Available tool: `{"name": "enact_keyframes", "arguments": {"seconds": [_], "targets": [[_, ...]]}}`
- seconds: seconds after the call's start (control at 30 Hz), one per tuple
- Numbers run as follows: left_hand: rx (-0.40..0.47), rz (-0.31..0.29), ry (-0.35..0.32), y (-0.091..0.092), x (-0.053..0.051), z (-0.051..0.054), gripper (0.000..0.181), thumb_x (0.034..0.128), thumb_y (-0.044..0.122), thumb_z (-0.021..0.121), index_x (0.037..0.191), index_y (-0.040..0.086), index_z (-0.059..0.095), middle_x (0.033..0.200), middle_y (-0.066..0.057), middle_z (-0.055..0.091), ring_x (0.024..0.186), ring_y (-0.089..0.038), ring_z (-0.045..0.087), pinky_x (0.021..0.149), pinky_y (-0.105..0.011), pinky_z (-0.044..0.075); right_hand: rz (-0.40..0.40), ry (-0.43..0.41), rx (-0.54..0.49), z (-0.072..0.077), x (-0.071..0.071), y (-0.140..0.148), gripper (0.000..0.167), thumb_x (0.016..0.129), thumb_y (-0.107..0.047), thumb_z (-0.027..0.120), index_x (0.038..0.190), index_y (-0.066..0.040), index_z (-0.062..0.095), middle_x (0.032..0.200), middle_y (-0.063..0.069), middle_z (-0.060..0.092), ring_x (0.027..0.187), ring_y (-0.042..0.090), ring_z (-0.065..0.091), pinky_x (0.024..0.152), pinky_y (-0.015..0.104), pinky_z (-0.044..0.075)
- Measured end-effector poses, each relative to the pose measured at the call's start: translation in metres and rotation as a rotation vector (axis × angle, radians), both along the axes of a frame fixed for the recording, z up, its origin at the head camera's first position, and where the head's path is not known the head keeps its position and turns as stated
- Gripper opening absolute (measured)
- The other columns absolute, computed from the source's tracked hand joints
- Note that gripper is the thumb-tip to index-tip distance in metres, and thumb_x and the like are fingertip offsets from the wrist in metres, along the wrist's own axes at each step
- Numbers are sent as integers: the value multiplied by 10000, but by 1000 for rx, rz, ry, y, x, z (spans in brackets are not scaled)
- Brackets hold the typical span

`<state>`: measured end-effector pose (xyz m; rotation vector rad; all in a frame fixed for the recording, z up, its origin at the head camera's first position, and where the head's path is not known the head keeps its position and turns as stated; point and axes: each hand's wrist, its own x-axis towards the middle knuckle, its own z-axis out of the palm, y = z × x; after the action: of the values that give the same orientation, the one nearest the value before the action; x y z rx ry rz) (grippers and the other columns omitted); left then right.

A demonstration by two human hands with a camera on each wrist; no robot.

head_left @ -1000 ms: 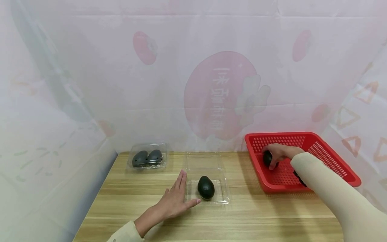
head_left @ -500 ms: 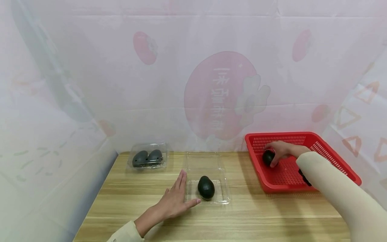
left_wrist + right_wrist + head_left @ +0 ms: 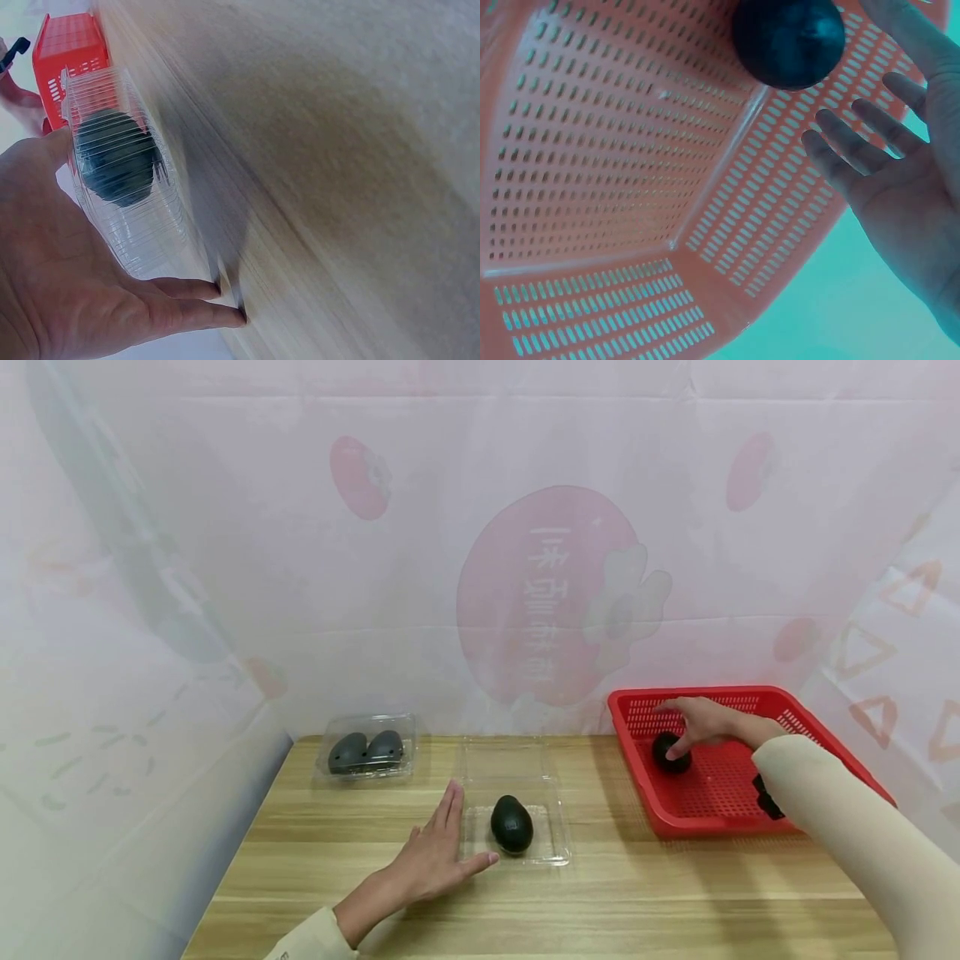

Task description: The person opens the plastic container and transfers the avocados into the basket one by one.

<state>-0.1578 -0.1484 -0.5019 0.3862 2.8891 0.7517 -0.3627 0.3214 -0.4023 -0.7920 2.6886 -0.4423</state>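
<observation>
In the head view a dark green avocado sits in a clear hinged plastic box, its lid laid back. The left hand rests at the box's left side, fingers straight and thumb at the front corner; the left wrist view shows this hand beside the box wall. Over the red basket is the right hand, fingers spread above another dark avocado lying inside. In the right wrist view the hand is apart from that avocado, holding nothing.
At the back left of the wooden table stands a closed clear box with two dark avocados in it. A printed curtain hangs behind and at both sides.
The right hand has let go of the avocado in the basket, opened its fingers and shifted slightly up and right. The left hand has not moved.
</observation>
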Motion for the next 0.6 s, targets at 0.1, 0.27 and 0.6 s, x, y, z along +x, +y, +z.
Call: {"name": "enact_keyframes", "arguments": {"seconds": [0.1, 0.27, 0.6], "targets": [[1, 2, 0, 0, 0, -1, 1182, 949, 718, 631, 1689, -11, 69, 1771, -203, 22, 1535, -454, 346, 1057, -824, 341, 13, 27, -23, 3, 1, -2, 939, 780, -297, 963, 1482, 117, 498, 1452, 372, 536, 1326, 563, 511, 1062, 724, 431], [2, 3, 3, 0, 0, -1, 1181, 949, 715, 634, 1689, -12, 70, 1770, -204, 23, 1536, -456, 343, 1056, -826, 341, 20, 50, -58, 8, 3, -6, 926, 786, -274, 959, 1493, 103, 497, 1482, 363, 525, 1369, 581, 475, 1081, 727, 411], [-13, 6, 0, 0, 1, 0, 1192, 947, 722, 631, 1688, -15, 56, 1769, -208, 13, 1533, -454, 348, 1056, -822, 344, 8, 49, -140, 14, 8, -14, 946, 826, -283, 934, 1560, 58, 443, 1514, 326, 513, 1370, 544, 489, 1087, 733, 405]]}}
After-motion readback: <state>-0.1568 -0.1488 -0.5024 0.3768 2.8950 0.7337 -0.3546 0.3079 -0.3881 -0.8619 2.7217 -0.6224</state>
